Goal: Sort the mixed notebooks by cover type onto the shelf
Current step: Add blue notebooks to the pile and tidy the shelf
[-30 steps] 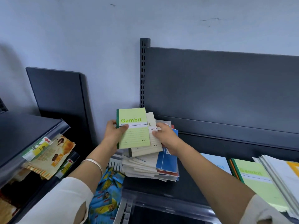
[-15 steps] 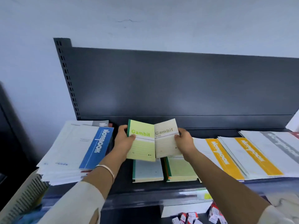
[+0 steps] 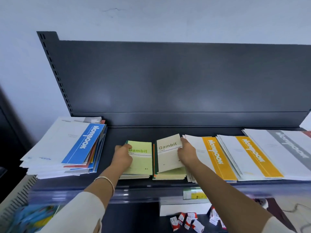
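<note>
Left hand [image 3: 123, 156]: fingers [image 3: 128, 146] grasp the green Gambit notebook [image 3: 143, 159] at its left edge, thumb on the cover near the top-left corner. The notebook lies flat on a short pile of the same size, on the shelf [image 3: 151, 132] deck directly under the fingers. Bracelet [image 3: 107, 179] on that wrist.

Right hand [image 3: 186, 154]: fingers [image 3: 183, 141] grasp the cream Gambit notebook [image 3: 168, 154] at its right edge, thumb on the cover. The notebook is tilted, the finger side raised, the far side resting on a second short pile under it. Green and orange spines show along that pile's left edge.

The two Gambit notebooks sit side by side between the hands, just apart.

Outboard of the left fingers: mixed stack [image 3: 67, 148], fanned and messy, with a blue-band notebook on top. It is apart from the green pile.

Outboard of the right fingers, touching the knuckles: yellow-band notebooks [image 3: 217, 158]. Next comes another yellow-band pile [image 3: 254, 157], then the grey-band notebooks [image 3: 289, 147], all overlapping in a row.

Below the wrists: price label [image 3: 193, 195] on the shelf front rail. Small red-white boxes [image 3: 186, 219] are scattered on the level beneath.
</note>
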`<state>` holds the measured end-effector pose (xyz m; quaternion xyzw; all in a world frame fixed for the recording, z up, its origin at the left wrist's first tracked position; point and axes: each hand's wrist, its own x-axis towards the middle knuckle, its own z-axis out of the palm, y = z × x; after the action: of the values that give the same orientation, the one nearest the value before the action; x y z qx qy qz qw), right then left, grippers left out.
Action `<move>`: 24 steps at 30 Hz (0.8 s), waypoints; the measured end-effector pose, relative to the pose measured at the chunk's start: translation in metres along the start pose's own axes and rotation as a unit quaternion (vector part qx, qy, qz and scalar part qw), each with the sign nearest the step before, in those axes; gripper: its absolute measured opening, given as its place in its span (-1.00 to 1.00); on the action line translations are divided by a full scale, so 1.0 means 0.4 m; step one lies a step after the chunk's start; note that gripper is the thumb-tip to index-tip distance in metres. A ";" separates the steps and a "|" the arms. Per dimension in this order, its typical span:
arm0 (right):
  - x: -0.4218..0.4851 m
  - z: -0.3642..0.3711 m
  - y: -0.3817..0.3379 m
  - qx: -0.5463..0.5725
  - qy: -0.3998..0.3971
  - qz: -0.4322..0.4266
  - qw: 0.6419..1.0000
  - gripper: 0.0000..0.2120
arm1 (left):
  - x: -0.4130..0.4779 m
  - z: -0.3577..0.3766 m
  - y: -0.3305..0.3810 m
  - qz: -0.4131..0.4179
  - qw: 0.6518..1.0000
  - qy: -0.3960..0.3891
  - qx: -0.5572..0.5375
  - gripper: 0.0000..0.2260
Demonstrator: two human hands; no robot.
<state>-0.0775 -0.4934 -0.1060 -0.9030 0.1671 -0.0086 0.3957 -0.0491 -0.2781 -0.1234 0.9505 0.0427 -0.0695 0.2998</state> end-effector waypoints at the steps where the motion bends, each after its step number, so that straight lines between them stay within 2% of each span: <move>1: -0.005 0.002 0.000 -0.033 -0.001 -0.003 0.999 -0.63 | -0.002 0.001 -0.001 0.003 0.999 0.001 0.033 -0.57; 4: -0.027 0.004 -0.004 -0.200 -0.013 -0.022 0.979 -0.68 | -0.007 0.002 0.002 0.034 0.984 0.003 0.177 -0.62; 6: -0.037 0.005 -0.012 -0.313 -0.004 -0.048 0.949 -0.67 | -0.008 0.008 0.012 0.088 0.974 -0.001 0.209 -0.63; 8: -0.038 0.010 -0.022 -0.371 0.011 -0.098 0.923 -0.62 | -0.010 0.018 0.030 0.152 0.965 -0.030 0.213 -0.60; 11: -0.039 0.033 -0.029 -0.392 -0.052 -0.192 0.898 -0.57 | -0.016 0.044 0.053 0.206 0.944 -0.088 0.243 -0.51; 13: -0.042 0.048 -0.025 -0.391 -0.122 -0.196 0.891 -0.54 | -0.018 0.055 0.056 0.205 0.935 -0.109 0.268 -0.47; 15: -0.040 0.052 -0.013 -0.385 -0.150 -0.182 0.892 -0.52 | -0.016 0.055 0.052 0.202 0.931 -0.115 0.281 -0.47; 20: -0.034 0.043 -0.011 -0.401 -0.147 -0.183 0.885 -0.55 | -0.019 0.042 0.048 0.203 0.929 -0.123 0.284 -0.49; 24: -0.022 0.049 -0.041 -0.414 -0.101 -0.244 0.871 -0.64 | -0.038 0.017 0.039 0.202 0.936 -0.090 0.274 -0.58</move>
<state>-0.0782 -0.4662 -0.1066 -0.9920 -0.1118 0.0566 -0.0142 -0.0630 -0.2953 -0.1178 0.9742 -0.1975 -0.1018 0.0383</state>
